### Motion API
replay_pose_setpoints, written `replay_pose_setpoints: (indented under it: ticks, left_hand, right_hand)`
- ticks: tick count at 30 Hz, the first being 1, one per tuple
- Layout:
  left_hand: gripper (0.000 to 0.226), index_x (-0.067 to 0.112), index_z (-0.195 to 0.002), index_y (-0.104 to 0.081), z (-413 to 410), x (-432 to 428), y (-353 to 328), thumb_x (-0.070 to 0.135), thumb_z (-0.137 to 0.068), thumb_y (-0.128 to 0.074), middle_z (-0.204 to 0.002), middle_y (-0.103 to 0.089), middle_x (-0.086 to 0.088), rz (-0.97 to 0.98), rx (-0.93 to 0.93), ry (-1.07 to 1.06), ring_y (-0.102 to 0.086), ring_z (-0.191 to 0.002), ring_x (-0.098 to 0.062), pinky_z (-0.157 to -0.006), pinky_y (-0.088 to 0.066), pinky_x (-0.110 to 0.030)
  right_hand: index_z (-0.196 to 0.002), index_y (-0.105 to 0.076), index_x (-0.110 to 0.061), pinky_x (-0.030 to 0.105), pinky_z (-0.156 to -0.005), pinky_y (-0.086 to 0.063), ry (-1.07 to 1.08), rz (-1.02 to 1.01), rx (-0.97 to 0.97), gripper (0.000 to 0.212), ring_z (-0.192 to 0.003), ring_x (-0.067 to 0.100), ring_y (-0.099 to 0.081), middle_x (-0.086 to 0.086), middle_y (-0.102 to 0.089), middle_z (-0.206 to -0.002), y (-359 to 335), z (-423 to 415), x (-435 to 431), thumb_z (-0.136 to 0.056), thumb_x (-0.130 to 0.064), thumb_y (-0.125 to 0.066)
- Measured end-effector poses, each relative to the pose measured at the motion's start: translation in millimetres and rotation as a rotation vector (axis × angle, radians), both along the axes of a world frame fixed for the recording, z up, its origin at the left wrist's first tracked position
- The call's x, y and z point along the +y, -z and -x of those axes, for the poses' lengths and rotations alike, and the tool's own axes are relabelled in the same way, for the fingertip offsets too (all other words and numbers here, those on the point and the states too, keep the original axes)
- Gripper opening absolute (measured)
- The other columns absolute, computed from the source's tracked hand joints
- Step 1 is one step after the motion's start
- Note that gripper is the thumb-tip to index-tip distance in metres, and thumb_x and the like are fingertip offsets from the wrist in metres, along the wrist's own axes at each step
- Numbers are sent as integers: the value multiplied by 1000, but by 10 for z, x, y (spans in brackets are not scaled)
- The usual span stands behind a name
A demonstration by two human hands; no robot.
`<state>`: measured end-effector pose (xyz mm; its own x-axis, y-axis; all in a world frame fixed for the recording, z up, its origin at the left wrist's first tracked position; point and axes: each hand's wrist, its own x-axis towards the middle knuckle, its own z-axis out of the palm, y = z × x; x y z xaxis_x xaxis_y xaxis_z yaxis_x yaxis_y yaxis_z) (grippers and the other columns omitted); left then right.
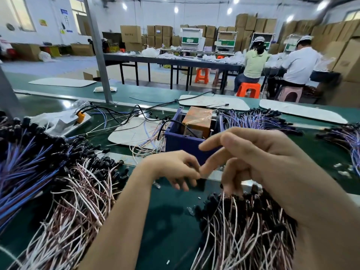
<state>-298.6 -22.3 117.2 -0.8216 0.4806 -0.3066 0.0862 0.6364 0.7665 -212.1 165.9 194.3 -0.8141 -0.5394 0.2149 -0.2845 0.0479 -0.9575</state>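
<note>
Left hand [175, 170]: fingers curled, tips pinching one small black connector [201, 181], which sits between your two hands just above the belt [165, 221]. It is blurred, so any lead trailing from it is not legible.

Right hand [259, 158]: the forefinger is straight with its tip touching the left fingertips, and the lower fingers are curled down toward the pile. You cannot tell whether they hold anything.

Handling, judged: the connector is light, hard and small, so pinch the body. The leads are thin and limp and tangle readily, so do not tug them.

Count:
- One pink-white heap [243, 227] under your right hand.
- One pink-white bundle [81, 191] left of your left hand.
- One blue bundle [23, 168] further left.
- Two purple bundles beyond your right hand.
- One blue bin [181, 141] just beyond both hands.
- Single leads are too many to count.
</note>
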Motion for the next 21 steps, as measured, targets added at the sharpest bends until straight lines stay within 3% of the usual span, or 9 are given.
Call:
replay_pose_setpoints:
  ticks: [2, 4, 9, 11, 14, 16, 18, 20, 21]
  left_hand:
    - [27, 8, -119, -56, 100, 112, 169, 21, -95, -58, -107, -67, -13, 146, -67, -25, -68, -79, -25, -62, -57, -28]
    - [36, 9, -121, -54, 138, 246, 296, 29, -93, -62, -109, -66, -11, 172, -106, 0, -69, -77, -23, -69, -60, -32]
    - [26, 6, -104, -60, 156, 426, 377, 26, -89, -69, -99, -70, -16, 162, -71, 64, -68, -74, -21, -62, -58, -25]
    - [26, 5, -105, -63, 130, 441, 322, 23, -88, -70, -90, -72, -10, 189, -51, 73, -67, -67, -13, -56, -53, -17]
    - [22, 13, -101, -70, 52, 420, 188, 29, -86, -70, -77, -70, 0, 341, 81, 91, -60, -55, -3, -50, -44, -14]
    - [24, 18, -101, -72, -22, 343, 87, 35, -84, -69, -89, -72, -1, 428, 253, 17, -64, -74, -12, -64, -49, -21]
    - [28, 21, -107, -69, -101, 195, -26, 38, -85, -67, -97, -67, 3, 401, 380, -118, -60, -89, -15, -79, -47, -25]
    - [30, 23, -113, -66, -170, -10, -115, 38, -87, -65, -100, -63, 5, 408, 378, -205, -58, -93, -15, -87, -47, -27]
    - [31, 22, -114, -65, -197, -120, -140, 36, -87, -66, -105, -64, 4, 477, 352, -211, -59, -97, -16, -89, -48, -28]
  right_hand:
    - [-86, -73, -15, 23, -43, -47, 166, -57, -3, 33, -49, 21, -60, 9, -74, -76, 27, 42, 45, -74, -40, -57]
    - [-86, -73, -16, 20, -42, -46, 288, -90, -16, 29, -49, 19, -60, 8, -74, -75, 70, 95, 102, -76, -38, -57]
    - [-88, -70, -14, 20, -41, -45, 478, -235, -71, 15, -48, 18, -58, 6, -74, -72, 302, 367, 134, -94, -22, -58]
    - [-85, -68, -16, 26, -49, -49, 507, -333, -110, 14, -56, 19, -61, 5, -73, -76, 449, 496, 62, -94, -22, -60]
    - [-86, -69, -21, 33, -74, -50, 460, -609, -81, 15, -79, 21, -63, 2, -70, -88, 709, 666, -25, -94, -26, -57]
    - [-87, -71, -12, 30, -72, -47, 392, -758, -100, 23, -84, 26, -64, 8, -72, -90, 831, 737, -67, -95, -25, -55]
    - [-81, -72, -8, 23, -63, -46, 341, -776, -173, 27, -77, 20, -68, 9, -74, -84, 888, 773, -63, -95, -23, -55]
    - [-79, -74, -5, 16, -56, -48, 323, -753, -206, 22, -67, 13, -69, 8, -74, -78, 903, 792, -31, -92, -16, -60]
    - [-79, -74, -2, 17, -60, -52, 313, -748, -201, 18, -70, 16, -71, 10, -74, -78, 909, 806, -12, -90, -12, -63]
